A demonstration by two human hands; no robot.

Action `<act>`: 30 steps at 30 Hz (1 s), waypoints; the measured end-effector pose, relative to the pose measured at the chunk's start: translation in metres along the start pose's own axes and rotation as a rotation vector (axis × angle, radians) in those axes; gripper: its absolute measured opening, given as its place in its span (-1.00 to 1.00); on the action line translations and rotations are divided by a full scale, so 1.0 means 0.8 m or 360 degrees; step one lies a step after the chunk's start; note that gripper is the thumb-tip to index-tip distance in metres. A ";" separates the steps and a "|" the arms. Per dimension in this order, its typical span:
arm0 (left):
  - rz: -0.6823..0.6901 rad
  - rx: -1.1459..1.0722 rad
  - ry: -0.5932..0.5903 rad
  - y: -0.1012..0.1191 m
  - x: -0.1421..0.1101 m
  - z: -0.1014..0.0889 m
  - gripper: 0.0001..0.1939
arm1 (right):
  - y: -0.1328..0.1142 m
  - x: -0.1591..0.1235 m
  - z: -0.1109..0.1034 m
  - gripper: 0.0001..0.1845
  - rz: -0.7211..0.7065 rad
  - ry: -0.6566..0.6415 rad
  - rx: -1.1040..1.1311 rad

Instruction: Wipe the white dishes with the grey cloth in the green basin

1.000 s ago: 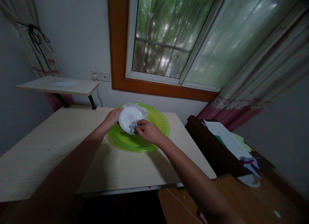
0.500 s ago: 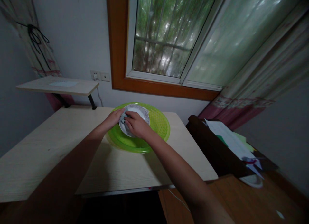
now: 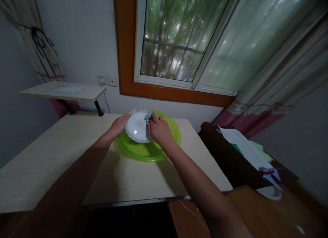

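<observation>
A white plate (image 3: 138, 127) with a grey patterned rim is held tilted over a round green plastic basket (image 3: 175, 133). My left hand (image 3: 119, 126) grips the plate by its left edge. My right hand (image 3: 161, 129) is closed on a bunched grey cloth (image 3: 149, 116), which rests against the plate's upper right part. The fingertips of my left hand are partly hidden behind the rim. The basket stands on the pale wooden table (image 3: 135, 181), beneath both hands.
A small raised shelf (image 3: 88, 94) on black legs stands at the table's back left, bearing a sheet of paper (image 3: 68, 89). Right of the table, papers (image 3: 243, 149) lie on a dark brown surface. Behind are a barred window (image 3: 174, 43) and a wall socket (image 3: 102, 80).
My right hand has wiped the cloth from the plate's left side across to its upper right. The plate now faces me more fully, its middle uncovered. My left hand keeps its hold.
</observation>
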State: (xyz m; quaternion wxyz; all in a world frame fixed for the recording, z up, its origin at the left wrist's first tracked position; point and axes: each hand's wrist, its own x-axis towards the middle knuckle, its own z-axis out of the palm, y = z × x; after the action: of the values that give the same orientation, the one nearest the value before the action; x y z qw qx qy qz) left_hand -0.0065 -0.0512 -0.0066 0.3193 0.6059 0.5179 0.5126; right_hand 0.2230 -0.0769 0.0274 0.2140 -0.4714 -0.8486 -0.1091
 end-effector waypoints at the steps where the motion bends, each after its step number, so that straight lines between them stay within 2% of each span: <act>1: -0.0005 0.0008 0.0023 0.000 0.000 0.000 -0.34 | 0.002 -0.004 -0.001 -0.58 0.0012 -0.0019 -0.0022; 5: -0.0025 0.0062 0.0105 0.000 -0.001 -0.001 -0.38 | 0.004 -0.023 -0.007 -0.53 0.0007 -0.0136 -0.0029; 9: -0.0018 0.0018 0.0113 -0.001 0.001 0.000 -0.34 | -0.002 -0.033 -0.013 -0.51 -0.0113 -0.0275 0.0227; 13: -0.0018 0.0014 0.0109 -0.001 0.004 0.002 -0.31 | -0.018 -0.029 -0.011 -0.58 -0.0353 -0.0325 0.0586; 17: -0.0007 0.0097 0.0110 0.002 0.006 0.003 -0.37 | -0.035 -0.014 0.002 -0.63 -0.0494 -0.0267 0.0761; 23: 0.0065 0.0184 0.0033 0.005 0.008 0.007 -0.43 | -0.039 0.017 0.023 -0.60 -0.0562 -0.0091 0.0516; 30: 0.0009 0.0123 -0.0006 0.006 0.003 0.008 -0.42 | -0.007 0.027 0.018 -0.56 -0.0283 0.0043 0.0155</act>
State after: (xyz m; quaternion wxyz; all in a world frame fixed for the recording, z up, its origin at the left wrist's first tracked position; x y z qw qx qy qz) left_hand 0.0007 -0.0493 -0.0032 0.2952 0.6201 0.5350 0.4920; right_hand 0.2047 -0.0578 0.0245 0.2375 -0.3817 -0.8885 -0.0925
